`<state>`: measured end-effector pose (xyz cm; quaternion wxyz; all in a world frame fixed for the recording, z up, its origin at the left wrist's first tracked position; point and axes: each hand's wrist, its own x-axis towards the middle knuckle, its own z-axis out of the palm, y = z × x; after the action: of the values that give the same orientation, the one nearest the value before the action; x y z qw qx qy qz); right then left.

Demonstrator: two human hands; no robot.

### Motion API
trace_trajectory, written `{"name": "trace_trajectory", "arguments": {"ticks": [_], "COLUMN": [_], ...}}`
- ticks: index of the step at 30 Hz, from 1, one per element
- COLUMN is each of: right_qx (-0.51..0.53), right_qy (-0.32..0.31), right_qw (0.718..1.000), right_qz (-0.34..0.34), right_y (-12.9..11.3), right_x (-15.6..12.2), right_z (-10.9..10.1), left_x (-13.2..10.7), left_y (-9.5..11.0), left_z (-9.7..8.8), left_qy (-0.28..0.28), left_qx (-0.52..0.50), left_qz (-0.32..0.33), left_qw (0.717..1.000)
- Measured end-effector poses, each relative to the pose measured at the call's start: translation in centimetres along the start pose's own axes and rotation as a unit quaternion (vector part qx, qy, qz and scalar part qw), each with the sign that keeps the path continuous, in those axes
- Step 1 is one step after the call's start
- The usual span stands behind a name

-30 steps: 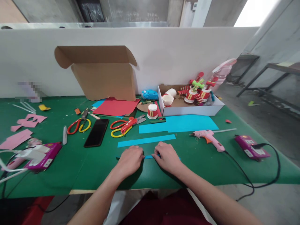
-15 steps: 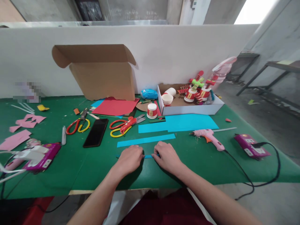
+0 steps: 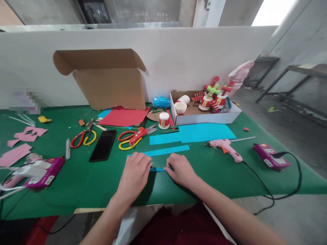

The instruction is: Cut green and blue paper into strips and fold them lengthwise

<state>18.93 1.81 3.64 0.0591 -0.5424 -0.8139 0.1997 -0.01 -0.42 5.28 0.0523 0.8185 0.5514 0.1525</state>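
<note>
A narrow blue paper strip (image 3: 157, 169) lies low over the green table between my two hands, its ends hidden under the fingers. My left hand (image 3: 135, 173) is closed with curled fingers at the strip's left part. Thumb and fingers of my right hand (image 3: 182, 170) pinch its right part. Just beyond them lies a second, flat blue strip (image 3: 171, 149), partly covered by my left hand. Farther back is a larger blue paper sheet (image 3: 206, 132) beside a shorter blue piece (image 3: 165, 138).
Red-and-yellow scissors (image 3: 135, 136), a phone (image 3: 103, 145) and pliers (image 3: 85, 135) lie to the left. At right are a pink glue gun (image 3: 227, 148) and a purple power strip (image 3: 271, 156). A paper cup (image 3: 164, 120) stands before a white box (image 3: 209, 119) of cup crafts.
My left hand has shifted slightly left and up, so more of the strip shows between the hands and the flat strip behind is partly covered. My right hand keeps its pinch.
</note>
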Motion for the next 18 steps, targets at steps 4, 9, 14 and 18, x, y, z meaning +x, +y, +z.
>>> {"name": "trace_trajectory", "arguments": {"ticks": [4,9,14,18], "right_qx": [0.000,0.004,0.026,0.075], "right_qy": [0.009,0.002,-0.007,0.041], "right_qw": [1.000,1.000,0.999,0.995], "right_qz": [-0.007,-0.004,-0.025,-0.056], "right_y": [0.2,0.2,0.6,2.2], "right_x": [0.0,0.0,-0.6,-1.8], "right_z": [0.3,0.1,-0.8,-1.4], "left_x": [-1.7,-2.4,-2.6,-2.5], "left_y": [1.3,2.2,2.5,2.7], "left_z": [2.0,5.1,5.4,5.3], "left_qy": [0.054,0.023,-0.009,-0.052], "left_qx": [-0.108,-0.061,0.036,0.078], "left_qz": [0.121,0.101,0.132,0.138], "left_qw": [0.985,0.993,0.990,0.986]}}
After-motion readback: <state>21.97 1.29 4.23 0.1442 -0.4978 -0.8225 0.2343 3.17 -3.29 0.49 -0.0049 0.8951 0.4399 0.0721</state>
